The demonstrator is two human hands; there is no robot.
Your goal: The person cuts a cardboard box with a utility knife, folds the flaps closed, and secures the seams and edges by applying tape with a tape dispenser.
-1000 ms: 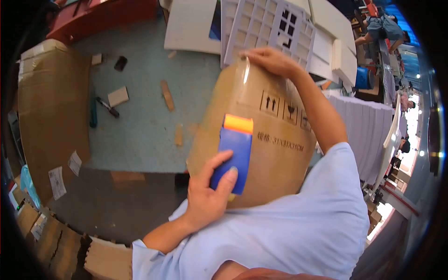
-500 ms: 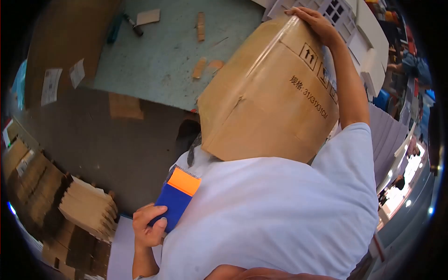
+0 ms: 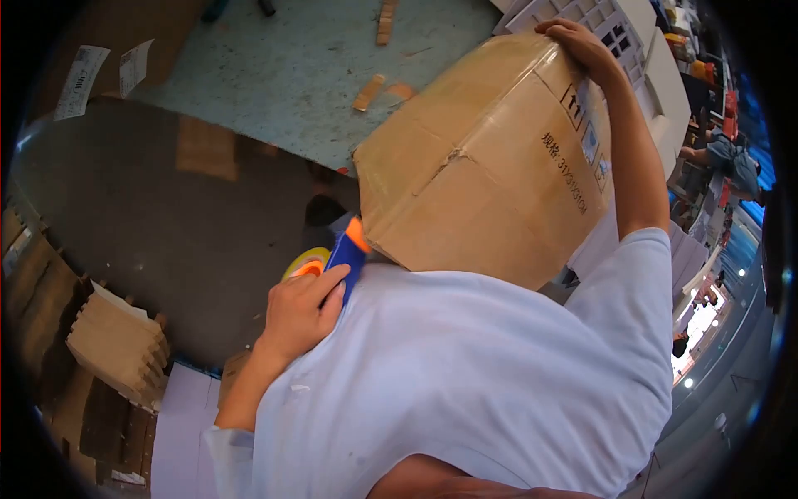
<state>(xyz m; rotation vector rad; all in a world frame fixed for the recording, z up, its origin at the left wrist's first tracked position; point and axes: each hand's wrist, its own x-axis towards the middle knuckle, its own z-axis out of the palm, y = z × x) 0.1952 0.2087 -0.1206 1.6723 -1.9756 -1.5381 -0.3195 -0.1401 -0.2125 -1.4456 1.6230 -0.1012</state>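
Observation:
My left hand (image 3: 301,314) is closed around a blue and orange tape dispenser (image 3: 347,258). Part of its yellow tape roll (image 3: 301,264) shows past the knuckles, and the orange end is right by the box's lower left corner. A large brown cardboard box (image 3: 474,191) leans against my front, tilted at the table edge, with printed arrows and "31X31X31CM" on one face. Over its far upper edge, my right hand (image 3: 583,46) grips with bent fingers, the arm running along the box's right side. Clear tape shines along the box's upper edge.
The worn green table (image 3: 274,79) carries cardboard scraps (image 3: 368,91). White lattice panels (image 3: 573,21) stand at the back right. Stacked cardboard (image 3: 116,341) lies at the lower left beside a pale sheet (image 3: 187,424). Another person (image 3: 731,162) is off at the right.
My left hand has risen toward the box with the tape dispenser, which has turned so its roll shows. The box and my right hand have shifted slightly right in view.

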